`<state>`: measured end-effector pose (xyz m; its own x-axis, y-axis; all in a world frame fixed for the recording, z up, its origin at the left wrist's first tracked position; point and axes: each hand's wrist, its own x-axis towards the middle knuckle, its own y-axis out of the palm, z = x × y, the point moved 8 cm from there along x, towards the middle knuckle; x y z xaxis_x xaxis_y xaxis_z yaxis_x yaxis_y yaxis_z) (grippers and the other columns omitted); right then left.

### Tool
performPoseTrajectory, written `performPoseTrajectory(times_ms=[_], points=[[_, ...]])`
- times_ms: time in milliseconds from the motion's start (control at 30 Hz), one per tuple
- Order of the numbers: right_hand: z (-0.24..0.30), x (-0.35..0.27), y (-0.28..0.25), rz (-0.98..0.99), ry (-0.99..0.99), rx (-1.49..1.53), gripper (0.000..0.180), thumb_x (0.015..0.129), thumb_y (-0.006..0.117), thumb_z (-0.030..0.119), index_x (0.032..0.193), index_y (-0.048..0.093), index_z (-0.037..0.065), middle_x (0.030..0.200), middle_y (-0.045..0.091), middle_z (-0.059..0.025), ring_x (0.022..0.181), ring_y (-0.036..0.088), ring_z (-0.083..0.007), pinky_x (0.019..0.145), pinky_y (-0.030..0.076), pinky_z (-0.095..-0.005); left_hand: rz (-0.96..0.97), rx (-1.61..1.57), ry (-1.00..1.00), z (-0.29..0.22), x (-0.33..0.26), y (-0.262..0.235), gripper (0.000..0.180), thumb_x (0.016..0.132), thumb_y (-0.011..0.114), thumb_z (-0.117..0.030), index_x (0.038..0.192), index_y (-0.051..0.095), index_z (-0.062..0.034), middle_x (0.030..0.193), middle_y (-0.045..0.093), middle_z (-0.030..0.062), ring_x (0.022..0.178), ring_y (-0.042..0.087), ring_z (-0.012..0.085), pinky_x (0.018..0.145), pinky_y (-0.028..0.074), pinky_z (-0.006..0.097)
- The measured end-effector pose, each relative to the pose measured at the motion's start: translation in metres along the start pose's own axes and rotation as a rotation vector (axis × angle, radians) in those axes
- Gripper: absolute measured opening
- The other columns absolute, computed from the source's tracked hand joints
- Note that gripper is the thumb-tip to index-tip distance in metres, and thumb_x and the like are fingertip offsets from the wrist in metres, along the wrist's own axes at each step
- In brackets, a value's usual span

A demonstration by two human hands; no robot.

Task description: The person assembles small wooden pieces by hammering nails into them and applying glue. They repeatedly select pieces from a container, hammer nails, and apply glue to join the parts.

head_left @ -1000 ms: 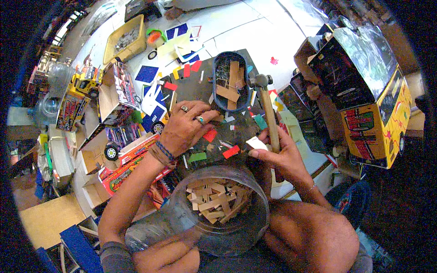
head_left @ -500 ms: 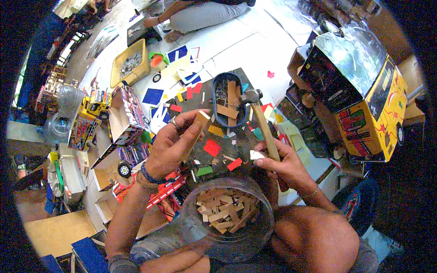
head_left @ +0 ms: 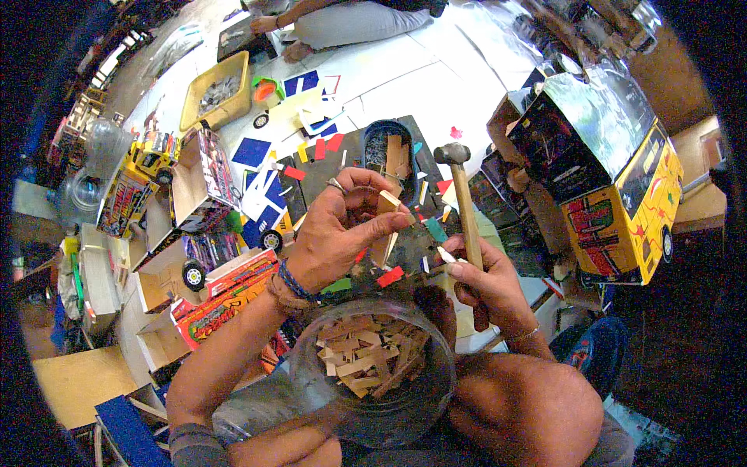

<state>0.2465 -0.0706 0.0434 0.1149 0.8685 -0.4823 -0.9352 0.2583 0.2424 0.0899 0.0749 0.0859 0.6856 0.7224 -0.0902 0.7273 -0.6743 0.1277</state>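
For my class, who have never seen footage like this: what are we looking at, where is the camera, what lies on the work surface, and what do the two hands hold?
There is no machine here, only a person working with bare hands. The camera sits on that person's head and looks down, so the forearms come in from the bottom edge. Its very wide lens bends straight lines near the rim.

The left hand pinches a small wooden piece between its fingertips. The right hand grips the handle of a hammer, whose head points away from the person.

Below the hands stands a clear jar full of similar wooden strips. Under them lies a dark board strewn with coloured paper scraps, and on it a dark oval tin with more wood. To the right stands a yellow toy bus; to the left lie boxes and a toy truck. Another person sits at the top.
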Motion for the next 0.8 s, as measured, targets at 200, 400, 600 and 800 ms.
performPoseTrajectory(times_ms=[200, 400, 600, 800], points=[[0.001, 0.002, -0.01, -0.089, -0.021, 0.0, 0.038, 0.087, 0.074, 0.012, 0.122, 0.058, 0.006, 0.08, 0.056, 0.0002, 0.05, 0.045, -0.0065, 0.041, 0.034, -0.0225, 0.059, -0.003, 0.124, -0.001, -0.006, 0.012, 0.035, 0.097, 0.07, -0.01, 0.128, 0.055, -0.0055, 0.122, 0.067, 0.0099, 0.114, 0.064, 0.0166, 0.099, 0.053, 0.031], [0.008, 0.007, -0.021, -0.209, -0.096, -0.116, 0.039, 0.087, 0.075, 0.01, 0.123, 0.059, 0.008, 0.08, 0.059, 0.0006, 0.051, 0.048, -0.0059, 0.043, 0.039, -0.0227, 0.101, 0.046, 0.108, 0.007, -0.013, 0.01, 0.032, 0.094, 0.07, -0.003, 0.125, 0.062, -0.0045, 0.12, 0.064, 0.0038, 0.117, 0.062, 0.0162, 0.106, 0.05, 0.033], [0.014, 0.01, -0.02, -0.152, -0.087, -0.137, 0.039, 0.091, 0.071, 0.012, 0.128, 0.059, 0.008, 0.08, 0.061, 0.0007, 0.053, 0.051, -0.0054, 0.045, 0.041, -0.0215, 0.079, 0.067, 0.085, 0.016, -0.013, 0.004, 0.035, 0.092, 0.072, -0.003, 0.126, 0.064, -0.0042, 0.123, 0.067, 0.0054, 0.115, 0.064, 0.0162, 0.102, 0.054, 0.032], [0.031, 0.012, -0.014, -0.103, -0.14, -0.225, 0.036, 0.093, 0.066, 0.012, 0.128, 0.059, 0.006, 0.078, 0.06, 0.001, 0.054, 0.052, -0.0051, 0.044, 0.039, -0.0208, 0.09, 0.051, 0.15, 0.01, -0.017, 0.002, 0.034, 0.093, 0.069, 0.0, 0.126, 0.065, -0.0041, 0.125, 0.068, 0.0061, 0.115, 0.065, 0.0158, 0.1, 0.055, 0.032]])
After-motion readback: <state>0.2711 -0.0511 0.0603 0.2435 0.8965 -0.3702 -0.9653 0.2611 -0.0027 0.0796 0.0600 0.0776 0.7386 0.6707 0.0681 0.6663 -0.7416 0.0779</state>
